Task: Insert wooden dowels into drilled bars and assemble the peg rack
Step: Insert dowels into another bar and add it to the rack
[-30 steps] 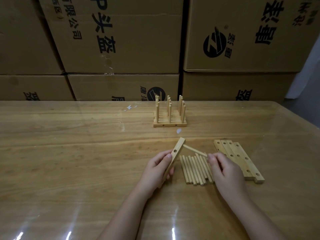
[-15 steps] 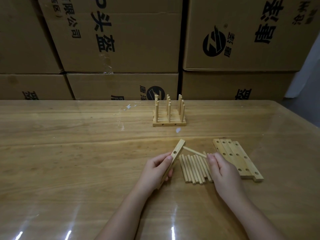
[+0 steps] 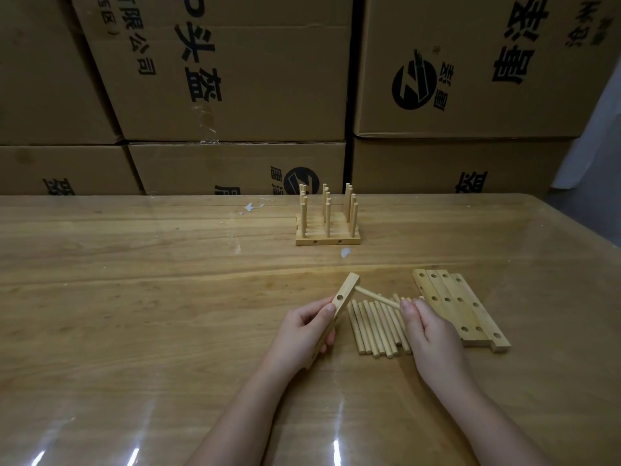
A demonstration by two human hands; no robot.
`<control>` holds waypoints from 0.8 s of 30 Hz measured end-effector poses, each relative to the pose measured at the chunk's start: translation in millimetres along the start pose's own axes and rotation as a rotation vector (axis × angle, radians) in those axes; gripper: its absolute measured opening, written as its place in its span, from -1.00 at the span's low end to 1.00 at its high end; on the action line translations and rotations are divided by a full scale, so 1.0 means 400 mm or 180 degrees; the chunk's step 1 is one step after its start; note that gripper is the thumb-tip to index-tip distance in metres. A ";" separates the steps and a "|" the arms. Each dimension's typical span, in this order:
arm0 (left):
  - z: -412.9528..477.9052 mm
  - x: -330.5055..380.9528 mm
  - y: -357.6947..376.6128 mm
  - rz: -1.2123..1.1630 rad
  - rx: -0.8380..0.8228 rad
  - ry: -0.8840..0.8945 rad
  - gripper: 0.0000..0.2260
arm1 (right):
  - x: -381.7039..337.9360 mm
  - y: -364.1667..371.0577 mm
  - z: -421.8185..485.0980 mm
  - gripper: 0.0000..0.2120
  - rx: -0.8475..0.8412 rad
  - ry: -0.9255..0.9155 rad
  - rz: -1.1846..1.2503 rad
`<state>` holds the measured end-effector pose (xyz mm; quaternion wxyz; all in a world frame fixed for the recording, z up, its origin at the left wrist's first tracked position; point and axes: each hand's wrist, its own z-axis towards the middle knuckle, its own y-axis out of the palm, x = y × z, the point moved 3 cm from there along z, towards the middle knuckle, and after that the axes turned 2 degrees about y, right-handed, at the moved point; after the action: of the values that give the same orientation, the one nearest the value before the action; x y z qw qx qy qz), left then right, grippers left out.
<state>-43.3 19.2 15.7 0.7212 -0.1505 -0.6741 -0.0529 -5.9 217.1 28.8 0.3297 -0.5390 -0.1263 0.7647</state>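
Note:
My left hand (image 3: 302, 332) grips a drilled wooden bar (image 3: 341, 299), tilted with its far end raised. My right hand (image 3: 426, 327) pinches one dowel (image 3: 376, 297) whose far tip meets the side of the bar near its upper end. Between my hands, several loose dowels (image 3: 373, 326) lie side by side on the table. To the right of them lies a flat group of drilled bars (image 3: 453, 304). Farther back stands an assembled peg rack (image 3: 327, 223) with upright pegs.
The glossy wooden table (image 3: 134, 297) reaches back to a wall of stacked cardboard boxes (image 3: 235, 79). Small white specks (image 3: 250, 207) lie on the table behind the rack, and another one (image 3: 345, 252) lies in front of it. The table's right edge (image 3: 584, 237) curves away near a pale floor.
Almost nothing has moved: both hands keep their hold, and the dowel tip stays against the upper end of the tilted bar.

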 end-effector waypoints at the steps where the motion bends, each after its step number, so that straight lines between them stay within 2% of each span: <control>1: 0.001 -0.001 0.001 0.0004 -0.0014 -0.0011 -0.77 | -0.002 -0.002 0.001 -0.65 0.0035 -0.0024 0.0021; 7: 0.008 0.000 0.003 -0.0152 0.0063 0.0010 -0.76 | 0.001 -0.016 0.008 -0.63 0.0300 0.0105 0.0373; 9: 0.011 0.000 -0.009 -0.0437 0.0287 -0.0033 -0.77 | 0.016 -0.031 0.015 -0.64 0.0543 0.0290 0.0356; 11: 0.013 0.000 -0.023 -0.0849 0.0456 -0.0098 -0.78 | 0.026 -0.035 0.020 -0.72 0.0559 0.0366 0.0091; 14: 0.017 -0.001 -0.036 -0.1412 0.0615 -0.0181 -0.76 | 0.008 0.001 0.014 -0.88 -0.0013 0.0109 -0.0483; 19: 0.027 -0.013 -0.043 -0.1802 0.0821 -0.0299 -0.76 | -0.047 0.074 -0.027 -0.68 -0.1037 -0.0828 -0.1413; 24: 0.031 -0.013 -0.040 -0.1840 0.0816 -0.0255 -0.75 | -0.070 0.091 -0.049 -0.69 -0.1165 -0.1132 -0.1638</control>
<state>-60.2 7.0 13.3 0.6623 0.1374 -0.7180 -0.1642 4.3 168.5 22.1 0.3823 -0.3983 -0.4480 0.7032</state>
